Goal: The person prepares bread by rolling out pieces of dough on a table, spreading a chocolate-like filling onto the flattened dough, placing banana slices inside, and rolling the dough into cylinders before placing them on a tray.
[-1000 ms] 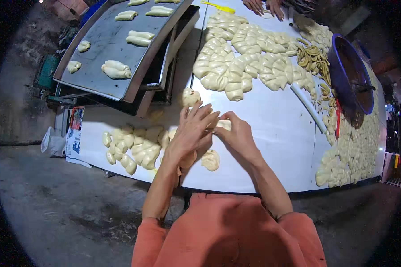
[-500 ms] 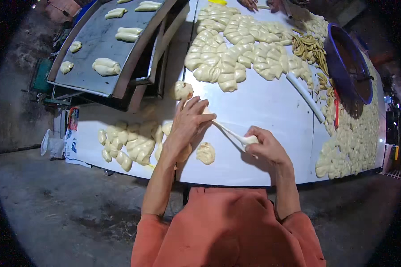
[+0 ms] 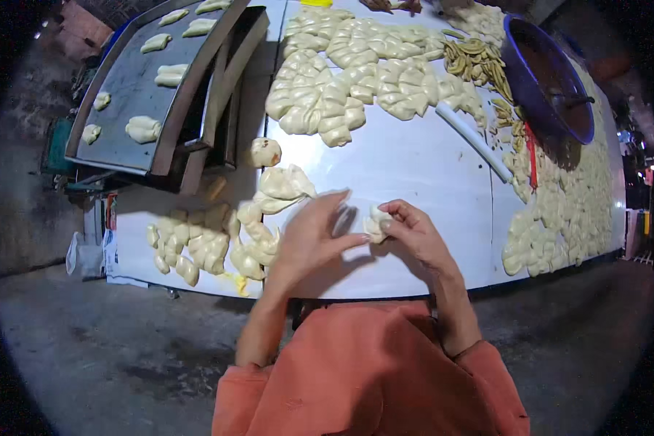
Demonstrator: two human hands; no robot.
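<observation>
Your right hand pinches the small dough piece at fingertip level, over the white desk in front of you. Your left hand is spread wide, thumb near the piece; contact cannot be determined. A dough mass lies beyond it.

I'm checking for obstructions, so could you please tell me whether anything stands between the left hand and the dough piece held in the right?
Nothing visible does: the left hand is open, its thumb tip right beside the dough piece pinched by the right hand. Whether thumb and dough touch is unclear.
</observation>
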